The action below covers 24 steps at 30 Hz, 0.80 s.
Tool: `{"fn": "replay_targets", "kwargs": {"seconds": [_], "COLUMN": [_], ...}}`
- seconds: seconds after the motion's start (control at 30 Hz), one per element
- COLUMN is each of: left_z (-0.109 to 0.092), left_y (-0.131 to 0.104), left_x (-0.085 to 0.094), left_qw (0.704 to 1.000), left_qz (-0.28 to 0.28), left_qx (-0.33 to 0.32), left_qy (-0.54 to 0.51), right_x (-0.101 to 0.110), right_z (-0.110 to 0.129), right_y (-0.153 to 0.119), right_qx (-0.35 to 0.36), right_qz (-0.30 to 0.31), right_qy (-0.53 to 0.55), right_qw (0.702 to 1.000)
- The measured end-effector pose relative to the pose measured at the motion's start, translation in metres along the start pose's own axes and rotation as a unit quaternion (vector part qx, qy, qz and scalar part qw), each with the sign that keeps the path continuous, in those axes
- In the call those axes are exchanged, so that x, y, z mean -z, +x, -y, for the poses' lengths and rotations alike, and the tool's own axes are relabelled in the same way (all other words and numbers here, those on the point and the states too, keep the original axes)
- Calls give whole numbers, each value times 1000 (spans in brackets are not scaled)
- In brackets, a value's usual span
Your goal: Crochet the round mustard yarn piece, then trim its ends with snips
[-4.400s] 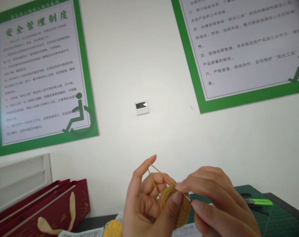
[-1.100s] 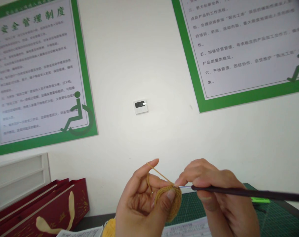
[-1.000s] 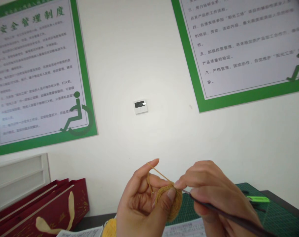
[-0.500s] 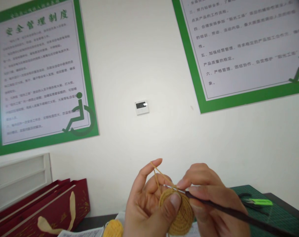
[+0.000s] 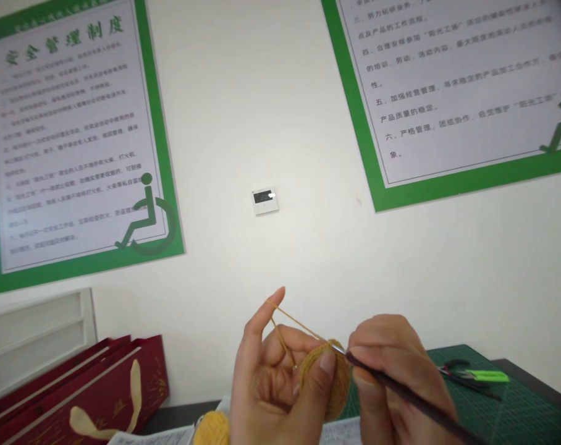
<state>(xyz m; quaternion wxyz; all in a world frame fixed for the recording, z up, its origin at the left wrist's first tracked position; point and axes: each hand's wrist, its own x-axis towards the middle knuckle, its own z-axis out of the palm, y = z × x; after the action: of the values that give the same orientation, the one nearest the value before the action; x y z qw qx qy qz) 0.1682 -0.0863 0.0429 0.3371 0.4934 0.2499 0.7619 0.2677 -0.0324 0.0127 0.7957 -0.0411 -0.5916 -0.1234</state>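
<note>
My left hand [image 5: 280,377] pinches a round, mustard-yellow crochet piece [image 5: 338,389] between thumb and fingers. Its index finger points up, with a strand of yarn [image 5: 299,322] looped over it and running down to the top edge of the piece. My right hand [image 5: 396,377] grips a crochet hook [image 5: 401,389] with a dark handle and a silver shaft. The hook's metal end meets the top edge of the crochet piece; its very tip is hidden in the stitches. A ball of yellow yarn [image 5: 212,429] lies below and left of my left hand.
Dark red gift bags [image 5: 123,389] with cream handles stand at the left. On the right, a green cutting mat [image 5: 516,408] holds pliers or snips [image 5: 459,369] and a bright green tool [image 5: 489,376]. Printed paper [image 5: 155,436] lies in front. Posters and a small panel [image 5: 264,203] hang on the wall.
My left hand has shifted slightly left and its index finger has risen. The crochet piece has turned more edge-on. The hook's tip, seen before beyond the edge, is now in the stitches.
</note>
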Motion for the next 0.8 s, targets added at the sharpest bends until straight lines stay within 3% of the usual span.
{"fn": "replay_targets", "kwargs": {"seconds": [0.07,0.13,0.2,0.27,0.33,0.4,0.43,0.5,0.57,0.63,0.7,0.73,0.8], "left_z": [0,-1,-1,-1,-1,-1,-1,-1,-1,-1,1,1,1], "left_y": [2,5,8,11,13,12,12,10,8,7,9,10,12], "left_x": [4,9,13,16,17,17,16,13,11,11,12,13,15], "left_qw": [1000,999,998,997,995,995,996,998,999,999,995,991,976], "left_qz": [6,21,38,50,57,55,50,33,14,4,22,39,77], "left_qx": [14,26,41,57,65,65,63,53,39,39,73,101,165], "left_qy": [9,6,-9,-29,-46,-48,-44,-32,-24,-29,-57,-79,-124], "right_x": [3,5,6,3,-1,-6,-7,-7,-3,1,3,3,-1], "right_z": [1,1,1,0,-1,-3,-4,-7,-9,-10,-10,-9,-6], "right_y": [1,3,6,9,10,8,6,4,4,6,8,8,6], "right_qx": [-99,-228,-363,-471,-526,-522,-500,-422,-288,-99,59,93,59], "right_qz": [-19,-34,-21,23,63,74,73,69,72,69,44,30,5], "right_qy": [49,105,188,290,377,420,420,371,257,102,-26,-47,16], "right_qw": [994,967,912,833,760,739,754,824,920,987,997,994,998]}}
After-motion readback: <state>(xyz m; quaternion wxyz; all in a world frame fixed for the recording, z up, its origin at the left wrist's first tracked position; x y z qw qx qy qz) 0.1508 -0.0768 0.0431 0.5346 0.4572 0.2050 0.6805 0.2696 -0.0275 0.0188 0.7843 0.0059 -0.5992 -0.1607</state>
